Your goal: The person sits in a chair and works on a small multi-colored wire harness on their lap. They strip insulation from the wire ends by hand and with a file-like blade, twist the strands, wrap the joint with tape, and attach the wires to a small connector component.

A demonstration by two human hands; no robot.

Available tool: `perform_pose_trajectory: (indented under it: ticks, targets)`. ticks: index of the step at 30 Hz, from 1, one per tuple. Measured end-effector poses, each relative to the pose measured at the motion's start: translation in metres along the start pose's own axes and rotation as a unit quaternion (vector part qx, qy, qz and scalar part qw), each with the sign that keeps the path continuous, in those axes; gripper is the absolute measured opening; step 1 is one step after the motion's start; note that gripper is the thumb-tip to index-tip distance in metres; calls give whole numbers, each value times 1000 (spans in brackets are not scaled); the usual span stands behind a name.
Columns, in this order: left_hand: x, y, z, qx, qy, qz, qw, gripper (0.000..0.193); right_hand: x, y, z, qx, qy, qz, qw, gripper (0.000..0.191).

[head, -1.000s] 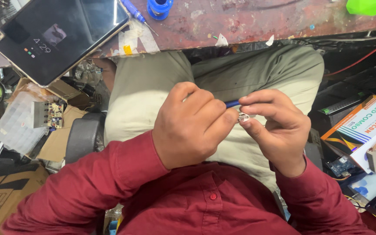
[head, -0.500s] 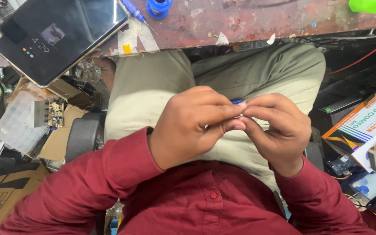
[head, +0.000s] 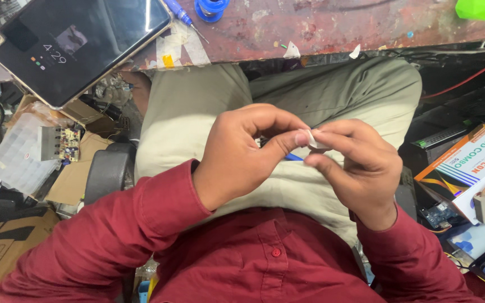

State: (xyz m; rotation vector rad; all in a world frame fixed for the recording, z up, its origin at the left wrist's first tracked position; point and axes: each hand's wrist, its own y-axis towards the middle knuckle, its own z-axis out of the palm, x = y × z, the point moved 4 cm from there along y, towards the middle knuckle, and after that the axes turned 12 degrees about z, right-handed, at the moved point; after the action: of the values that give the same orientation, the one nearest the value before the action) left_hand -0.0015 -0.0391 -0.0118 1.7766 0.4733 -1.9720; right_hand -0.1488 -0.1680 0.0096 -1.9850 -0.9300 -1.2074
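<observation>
White scrap (head: 314, 140) pinched between left hand (head: 242, 154) and right hand (head: 355, 168) fingers over the lap, blue tool (head: 293, 157) beneath. Step judged: peeling; next move needs a steady, fine pull.

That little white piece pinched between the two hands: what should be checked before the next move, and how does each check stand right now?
1. Left hand has the small white piece: ok, thumb tip presses on it.
2. Right hand shares the hold: ok, fingertips meet the piece from the other side.
3. Piece fully visible: not ok, fingers cover most of it, so its kind cannot be told.
4. Blue item under the hands: cannot tell which hand holds it; only a short blue stretch shows.
5. Hands over the lap, not the bench: ok, a dropped piece would likely land on the trousers.
6. Tablet at the bench corner overhangs the edge: not ok.
</observation>
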Motion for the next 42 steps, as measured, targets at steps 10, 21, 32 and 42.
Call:
perform_pose_trajectory:
  ticks: [10, 21, 32, 42]
  targets:
    - [11, -2, 8, 4, -174, -124, 977, 23, -2, -3, -2, -57, -68, -36, 995, 22]
    - [18, -9, 12, -76, -250, -159, 952, 20, 9, -5, 6, -109, -217, -130, 961, 17]
    - [2, -9, 7, -90, -72, -72, 991, 15, -17, -8, 8, -33, 57, 42, 997, 14]
    - [-32, -6, 4, -21, 238, 287, 928, 18, -23, -14, 12, -11, 135, 95, 986, 11]
